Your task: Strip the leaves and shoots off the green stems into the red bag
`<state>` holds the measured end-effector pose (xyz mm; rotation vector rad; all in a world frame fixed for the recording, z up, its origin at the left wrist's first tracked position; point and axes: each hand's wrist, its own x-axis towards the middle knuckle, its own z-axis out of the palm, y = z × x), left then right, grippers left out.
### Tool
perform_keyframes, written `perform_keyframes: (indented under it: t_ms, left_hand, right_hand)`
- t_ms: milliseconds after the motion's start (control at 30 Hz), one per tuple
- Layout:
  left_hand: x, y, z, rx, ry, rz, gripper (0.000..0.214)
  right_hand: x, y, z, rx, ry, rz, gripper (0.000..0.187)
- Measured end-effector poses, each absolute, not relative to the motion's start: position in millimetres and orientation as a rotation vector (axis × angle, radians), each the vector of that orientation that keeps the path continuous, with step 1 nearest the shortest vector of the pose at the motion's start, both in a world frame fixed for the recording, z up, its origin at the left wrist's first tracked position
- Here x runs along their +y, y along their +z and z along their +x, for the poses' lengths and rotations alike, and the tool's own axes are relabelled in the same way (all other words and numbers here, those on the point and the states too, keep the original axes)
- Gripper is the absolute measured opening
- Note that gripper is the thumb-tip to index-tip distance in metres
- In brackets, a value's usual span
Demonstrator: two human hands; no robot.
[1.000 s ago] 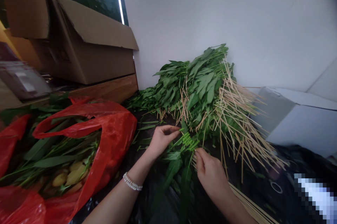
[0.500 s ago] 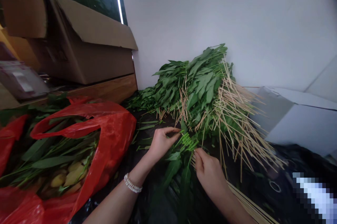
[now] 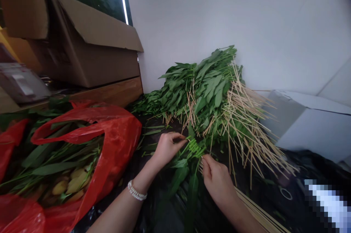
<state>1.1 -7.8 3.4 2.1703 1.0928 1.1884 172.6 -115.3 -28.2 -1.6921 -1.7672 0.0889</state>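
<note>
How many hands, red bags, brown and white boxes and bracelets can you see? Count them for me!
Left hand and right hand: 2
Red plastic bag: 1
Brown cardboard box: 1
White box: 1
Beaded bracelet: 1
Total: 6

The leaf-and-skewer heap [image 3: 211,90] blocks forward reach — the red plastic bag [image 3: 120,134] walls the left.

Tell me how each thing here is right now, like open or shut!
left hand, fingers pinching a green leaf bundle
right hand, fingers pinching the same bundle
red plastic bag, open, holding long leaves and yellow fruit
cardboard box, flaps open
leaf pile, heaped up
thin wooden sticks, poking out of the pile
</note>
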Motion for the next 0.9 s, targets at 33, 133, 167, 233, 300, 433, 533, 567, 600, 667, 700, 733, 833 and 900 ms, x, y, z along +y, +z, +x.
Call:
perform_keyframes:
  t_ms: [33,133,167,233,300,433,533,567,600,667,700,733,833,900]
  left_hand:
    - [-8.1,3.7,1.2,1.101,1.182,2.19,0.011]
    - [-9.4,4.5,2.0,1.095,1.163,2.225,0.009]
    - [-10.0,4.6,2.4,1.079,1.157,2.229,0.009]
    - [-11.2,5.0,2.8,1.039,1.141,2.234,0.009]
    - [-11.8,5.6,2.7,1.001,1.123,2.226,0.01]
    - [-9.2,7.1,-0.3,0.91,1.072,2.066,0.02]
    - [-6.1,7.6,-4.0,0.876,0.968,1.945,0.038]
    - [-5.5,7.7,-4.9,0.876,0.928,1.927,0.043]
    - [-5.3,7.8,-5.4,0.872,0.892,1.918,0.046]
    - [-5.8,8.2,-5.5,0.848,0.853,1.922,0.043]
    - [-6.3,8.6,-5.2,0.835,0.852,1.93,0.04]
    - [-6.8,9.1,-5.0,0.824,0.858,1.934,0.037]
    - [-7.6,10.5,-5.1,0.788,0.855,1.862,0.04]
    - [-7.3,11.2,-6.1,0.757,0.852,1.787,0.045]
  right_hand:
    - [-115.0,-28.8,172.7,-1.772,0.096,-1.695,0.029]
    - [-114.4,-30.6,172.5,-1.777,0.11,-1.701,0.029]
    - [-114.3,-31.2,172.4,-1.776,0.106,-1.702,0.029]
    - [-114.0,-31.9,172.2,-1.773,0.091,-1.705,0.029]
    - [-113.8,-31.5,172.1,-1.775,0.088,-1.697,0.029]
    - [-114.2,-27.7,172.8,-1.748,0.086,-1.648,0.029]
    - [-115.0,-25.2,175.0,-1.703,0.108,-1.608,0.029]
    - [-115.3,-24.8,176.0,-1.69,0.116,-1.603,0.029]
    - [-115.5,-24.8,177.0,-1.678,0.118,-1.604,0.029]
    - [-115.4,-25.3,178.9,-1.663,0.117,-1.609,0.029]
    - [-115.2,-25.7,179.7,-1.658,0.119,-1.609,0.029]
    - [-114.9,-26.0,180.3,-1.656,0.123,-1.607,0.029]
    - [-114.0,-25.8,181.2,-1.65,0.136,-1.596,0.028]
    - [-113.7,-24.6,181.5,-1.64,0.138,-1.593,0.028]
